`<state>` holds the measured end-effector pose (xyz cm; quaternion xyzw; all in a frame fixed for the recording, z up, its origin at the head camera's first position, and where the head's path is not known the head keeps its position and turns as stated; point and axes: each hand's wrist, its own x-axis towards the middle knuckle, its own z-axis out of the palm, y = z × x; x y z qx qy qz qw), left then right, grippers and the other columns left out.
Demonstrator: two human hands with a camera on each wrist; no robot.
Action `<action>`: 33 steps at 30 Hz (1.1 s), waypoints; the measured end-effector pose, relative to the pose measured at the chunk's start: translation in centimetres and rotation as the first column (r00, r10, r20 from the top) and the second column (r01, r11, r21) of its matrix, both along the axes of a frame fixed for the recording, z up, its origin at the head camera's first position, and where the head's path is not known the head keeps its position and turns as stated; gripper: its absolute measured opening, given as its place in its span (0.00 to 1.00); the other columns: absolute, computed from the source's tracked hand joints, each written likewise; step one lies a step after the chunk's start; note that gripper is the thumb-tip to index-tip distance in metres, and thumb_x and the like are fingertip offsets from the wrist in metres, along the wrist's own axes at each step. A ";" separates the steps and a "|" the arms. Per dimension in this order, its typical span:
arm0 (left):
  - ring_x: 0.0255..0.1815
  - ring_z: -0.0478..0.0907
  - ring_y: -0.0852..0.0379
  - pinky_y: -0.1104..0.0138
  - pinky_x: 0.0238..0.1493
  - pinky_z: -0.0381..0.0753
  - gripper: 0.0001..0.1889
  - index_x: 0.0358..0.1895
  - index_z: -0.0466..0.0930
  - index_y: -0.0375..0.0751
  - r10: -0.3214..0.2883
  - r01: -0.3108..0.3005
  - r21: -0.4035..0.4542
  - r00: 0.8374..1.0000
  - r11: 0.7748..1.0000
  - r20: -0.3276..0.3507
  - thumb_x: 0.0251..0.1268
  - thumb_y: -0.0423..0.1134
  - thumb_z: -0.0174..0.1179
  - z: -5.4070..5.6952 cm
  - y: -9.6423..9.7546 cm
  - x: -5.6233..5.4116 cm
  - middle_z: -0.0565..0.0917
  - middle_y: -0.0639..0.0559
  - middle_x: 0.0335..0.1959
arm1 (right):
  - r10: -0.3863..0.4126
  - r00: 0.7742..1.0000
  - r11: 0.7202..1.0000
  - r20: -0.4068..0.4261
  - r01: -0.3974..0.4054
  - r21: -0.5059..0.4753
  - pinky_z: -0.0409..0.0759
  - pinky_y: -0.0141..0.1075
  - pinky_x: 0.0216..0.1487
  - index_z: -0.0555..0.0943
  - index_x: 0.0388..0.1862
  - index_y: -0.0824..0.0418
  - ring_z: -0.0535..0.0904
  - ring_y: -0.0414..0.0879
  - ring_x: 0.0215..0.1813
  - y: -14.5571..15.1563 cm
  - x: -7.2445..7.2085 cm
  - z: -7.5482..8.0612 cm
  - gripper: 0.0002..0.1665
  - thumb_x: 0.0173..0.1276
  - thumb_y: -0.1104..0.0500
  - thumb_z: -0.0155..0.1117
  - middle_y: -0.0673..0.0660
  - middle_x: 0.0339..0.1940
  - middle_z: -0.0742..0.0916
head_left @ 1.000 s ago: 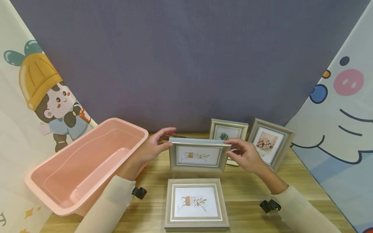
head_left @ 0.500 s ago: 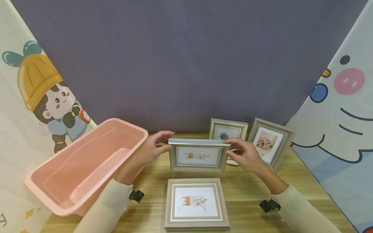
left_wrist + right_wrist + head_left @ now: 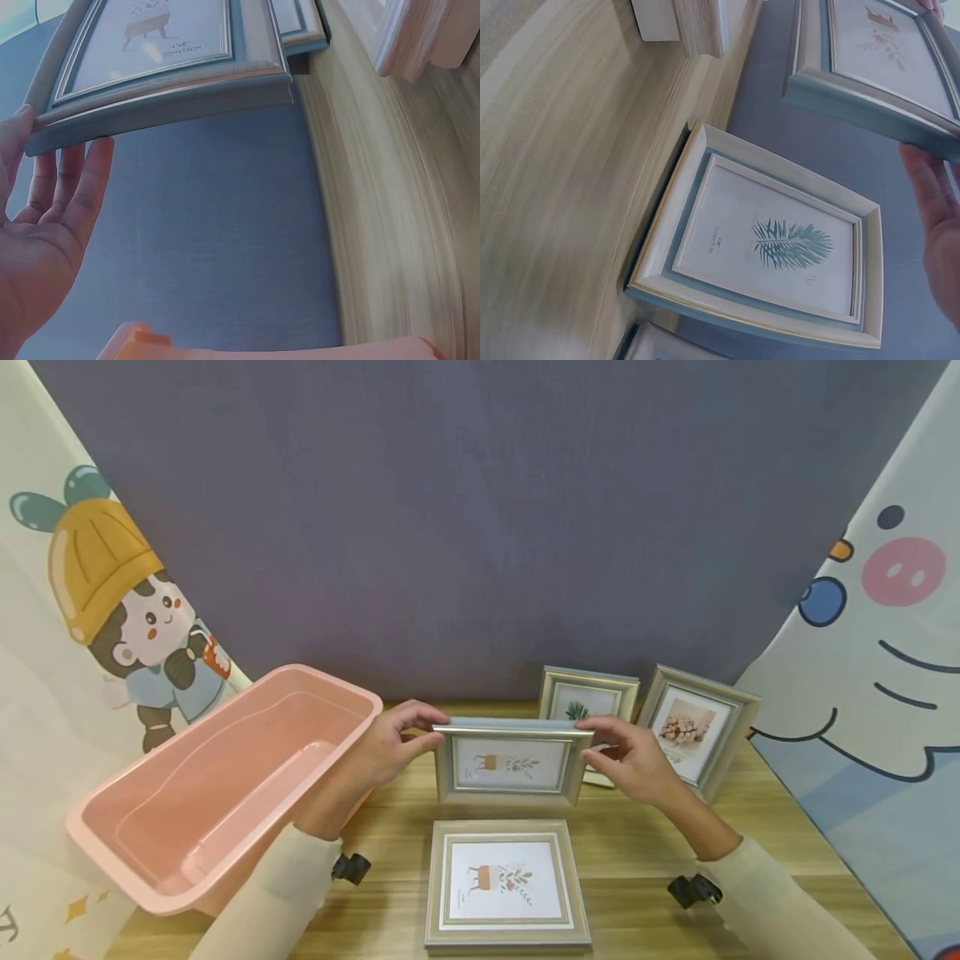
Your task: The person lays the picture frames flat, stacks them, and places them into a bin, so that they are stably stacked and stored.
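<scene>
In the head view I hold a picture frame (image 3: 510, 764) upright, landscape-wise, with a small brown planter and flowers in its print. My left hand (image 3: 382, 750) pinches its upper left corner. The left wrist view shows that thumb over the front face and several fingers (image 3: 88, 187) behind. At the upper right corner my right hand (image 3: 633, 758) pinches the same frame; part of that hand falls outside the right wrist view. A second frame (image 3: 507, 887) with a similar print lies face up on the wooden table, nearer to me.
Behind my right hand stand a leaf-print frame (image 3: 588, 693) and a pink-blossom frame (image 3: 690, 727), both leaning back. A pink plastic tub (image 3: 247, 785) stands at the left, close to my left forearm. A dark cloth wall (image 3: 487, 527) closes the back of the table (image 3: 630, 893).
My left fingers have come down slightly onto the held frame's upper left corner. The held frame has shifted only a little. My right hand and the other frames look still.
</scene>
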<state>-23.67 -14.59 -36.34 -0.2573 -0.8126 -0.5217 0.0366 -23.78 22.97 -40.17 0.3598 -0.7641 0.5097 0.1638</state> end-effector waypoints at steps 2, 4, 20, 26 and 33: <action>0.49 0.81 0.55 0.69 0.48 0.86 0.12 0.52 0.83 0.35 -0.001 0.001 0.000 1.000 1.000 -0.009 0.67 0.30 0.66 0.0 0.0 0.1 0.83 0.41 0.51 | 0.002 1.000 1.000 0.023 -0.002 0.009 0.87 0.29 0.35 0.80 0.56 0.72 0.85 0.31 0.43 0.1 0.0 0.1 0.23 0.61 0.80 0.66 0.60 0.39 0.87; 0.49 0.81 0.56 0.69 0.48 0.86 0.12 0.52 0.84 0.35 -0.001 0.001 0.001 1.000 1.000 -0.015 0.67 0.30 0.66 -0.1 0.0 0.1 0.83 0.41 0.51 | 0.000 0.999 1.000 0.046 -0.001 0.027 0.87 0.29 0.35 0.79 0.56 0.71 0.85 0.32 0.43 0.3 0.1 0.2 0.23 0.62 0.79 0.66 0.56 0.41 0.87; 0.32 0.83 0.54 0.64 0.33 0.85 0.08 0.51 0.82 0.44 0.057 -0.051 -0.078 0.996 0.996 0.064 0.74 0.38 0.61 -0.1 0.1 1.1 0.85 0.45 0.36 | 0.104 0.962 0.992 0.253 -0.118 0.039 0.88 0.38 0.31 0.74 0.62 0.71 0.86 0.41 0.35 0.3 0.4 0.7 0.24 0.68 0.75 0.64 0.50 0.43 0.83; 0.32 0.82 0.53 0.59 0.35 0.88 0.08 0.52 0.79 0.38 0.011 -0.011 -0.005 0.983 1.000 0.181 0.75 0.35 0.58 -0.9 0.3 1.3 0.83 0.40 0.40 | 0.112 0.915 0.991 0.387 -0.132 0.024 0.89 0.45 0.32 0.73 0.63 0.72 0.85 0.42 0.34 0.0 0.6 0.4 0.21 0.72 0.70 0.62 0.50 0.50 0.82; 0.36 0.81 0.56 0.61 0.34 0.89 0.10 0.53 0.76 0.30 -0.031 0.004 0.084 0.945 0.996 0.326 0.75 0.31 0.55 -2.7 0.4 1.4 0.80 0.35 0.49 | 0.043 0.820 0.994 0.570 -0.090 0.055 0.88 0.54 0.37 0.75 0.63 0.68 0.86 0.47 0.34 -0.5 1.2 -0.2 0.21 0.76 0.60 0.62 0.65 0.53 0.82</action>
